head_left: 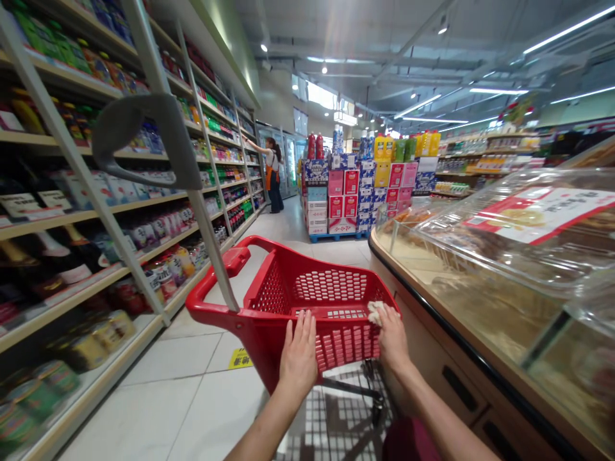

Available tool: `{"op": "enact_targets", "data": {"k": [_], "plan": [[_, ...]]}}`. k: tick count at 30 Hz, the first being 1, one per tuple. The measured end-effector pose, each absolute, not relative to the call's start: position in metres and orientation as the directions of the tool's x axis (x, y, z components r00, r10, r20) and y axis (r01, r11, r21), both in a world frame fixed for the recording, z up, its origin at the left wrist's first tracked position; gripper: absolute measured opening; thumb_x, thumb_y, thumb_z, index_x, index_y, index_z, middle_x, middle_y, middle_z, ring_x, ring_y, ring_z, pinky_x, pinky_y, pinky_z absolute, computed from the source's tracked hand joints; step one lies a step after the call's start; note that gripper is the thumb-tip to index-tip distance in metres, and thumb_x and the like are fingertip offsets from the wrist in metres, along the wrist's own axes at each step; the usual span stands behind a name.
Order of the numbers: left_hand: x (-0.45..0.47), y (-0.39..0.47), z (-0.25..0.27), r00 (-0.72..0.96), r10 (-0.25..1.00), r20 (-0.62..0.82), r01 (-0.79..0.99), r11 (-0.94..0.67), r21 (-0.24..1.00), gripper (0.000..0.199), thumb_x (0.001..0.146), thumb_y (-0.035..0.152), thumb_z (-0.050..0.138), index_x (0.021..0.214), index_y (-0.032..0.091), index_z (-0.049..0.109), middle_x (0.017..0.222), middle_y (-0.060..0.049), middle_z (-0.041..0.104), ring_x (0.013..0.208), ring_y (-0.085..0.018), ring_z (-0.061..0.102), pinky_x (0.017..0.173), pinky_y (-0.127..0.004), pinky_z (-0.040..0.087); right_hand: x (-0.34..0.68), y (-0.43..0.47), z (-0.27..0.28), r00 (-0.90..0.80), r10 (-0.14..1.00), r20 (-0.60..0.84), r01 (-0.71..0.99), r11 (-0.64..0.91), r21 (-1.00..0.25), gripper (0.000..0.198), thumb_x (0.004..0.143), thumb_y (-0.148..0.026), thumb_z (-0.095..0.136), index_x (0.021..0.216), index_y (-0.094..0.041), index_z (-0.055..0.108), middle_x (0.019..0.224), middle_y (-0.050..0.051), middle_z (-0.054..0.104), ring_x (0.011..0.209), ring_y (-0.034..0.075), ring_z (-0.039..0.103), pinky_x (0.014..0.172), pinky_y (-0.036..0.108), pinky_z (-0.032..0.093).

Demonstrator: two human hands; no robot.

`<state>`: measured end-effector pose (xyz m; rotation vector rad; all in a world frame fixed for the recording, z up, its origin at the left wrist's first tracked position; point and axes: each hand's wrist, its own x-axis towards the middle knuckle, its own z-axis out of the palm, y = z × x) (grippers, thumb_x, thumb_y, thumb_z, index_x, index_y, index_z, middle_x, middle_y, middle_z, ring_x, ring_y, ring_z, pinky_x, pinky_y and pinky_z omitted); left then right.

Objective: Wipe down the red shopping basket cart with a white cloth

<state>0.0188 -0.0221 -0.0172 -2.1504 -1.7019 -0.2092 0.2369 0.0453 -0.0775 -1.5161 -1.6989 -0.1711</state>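
A red plastic shopping basket cart (331,282) with perforated walls stands before me, its grey upright handle (158,128) rising on the left. My left hand (298,352) lies flat against the near side wall, fingers stretched out and tips at the rim, with nothing held. At the right end of the same rim, my right hand (391,333) grips a crumpled off-white cloth (376,312) and presses it on the red edge. Part of the cloth is hidden under the fingers.
Shelves of drinks (144,224) line the left side. A glass-sided food counter (432,301) with clear lids runs close on the right. Ahead, stacked drink boxes (343,198) sit on a blue pallet. A person in an orange apron (273,179) reaches to a shelf.
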Motion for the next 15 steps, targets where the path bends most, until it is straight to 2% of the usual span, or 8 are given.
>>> {"op": "enact_targets", "data": {"k": [5, 7, 10, 11, 15], "plan": [[0.021, -0.021, -0.014, 0.278, 0.909, 0.311, 0.954, -0.225, -0.196, 0.058, 0.076, 0.024, 0.033, 0.132, 0.008, 0.025, 0.141, -0.01, 0.02, 0.131, -0.022, 0.014, 0.106, -0.044, 0.011, 0.214, 0.047, -0.075, -0.174, 0.716, 0.676, 0.81, 0.494, -0.315, 0.065, 0.063, 0.005, 0.03, 0.118, -0.02, 0.05, 0.127, 0.006, 0.047, 0.123, 0.018, 0.034, 0.1, 0.042, 0.031], [0.02, -0.022, -0.012, 0.305, 0.907, 0.292, 0.947, -0.257, -0.193, 0.059, 0.076, 0.026, 0.033, 0.132, 0.009, 0.024, 0.141, -0.009, 0.02, 0.131, -0.022, 0.013, 0.107, -0.045, 0.01, 0.217, 0.051, -0.07, -0.146, 0.741, 0.655, 0.823, 0.458, -0.336, 0.061, 0.063, 0.005, 0.03, 0.115, -0.019, 0.054, 0.125, 0.007, 0.049, 0.121, 0.019, 0.036, 0.099, 0.043, 0.031], [0.023, -0.023, -0.011, 0.287, 0.918, 0.275, 0.954, -0.249, -0.167, 0.058, 0.077, 0.027, 0.032, 0.132, 0.008, 0.024, 0.141, -0.009, 0.021, 0.131, -0.022, 0.014, 0.107, -0.045, 0.01, 0.22, 0.057, -0.065, 0.027, 0.786, 0.617, 0.869, 0.287, -0.404, 0.056, 0.066, 0.004, 0.03, 0.11, -0.015, 0.057, 0.119, 0.011, 0.053, 0.119, 0.023, 0.038, 0.097, 0.046, 0.032], [0.024, -0.024, -0.01, 0.274, 0.922, 0.274, 0.958, -0.237, -0.161, 0.058, 0.077, 0.027, 0.032, 0.132, 0.007, 0.024, 0.141, -0.01, 0.021, 0.131, -0.023, 0.014, 0.107, -0.044, 0.01, 0.216, 0.056, -0.064, 0.03, 0.787, 0.617, 0.871, 0.282, -0.402, 0.055, 0.066, 0.004, 0.03, 0.111, -0.015, 0.057, 0.119, 0.012, 0.053, 0.119, 0.023, 0.039, 0.098, 0.046, 0.032], [0.02, -0.023, -0.007, 0.288, 0.913, 0.288, 0.954, -0.249, -0.166, 0.059, 0.076, 0.028, 0.034, 0.131, 0.008, 0.027, 0.14, -0.01, 0.023, 0.13, -0.022, 0.016, 0.107, -0.044, 0.011, 0.191, 0.049, -0.063, -0.235, 0.716, 0.657, 0.803, 0.524, -0.284, 0.061, 0.065, 0.004, 0.032, 0.119, -0.018, 0.05, 0.127, 0.007, 0.047, 0.122, 0.019, 0.035, 0.1, 0.041, 0.031]]}}
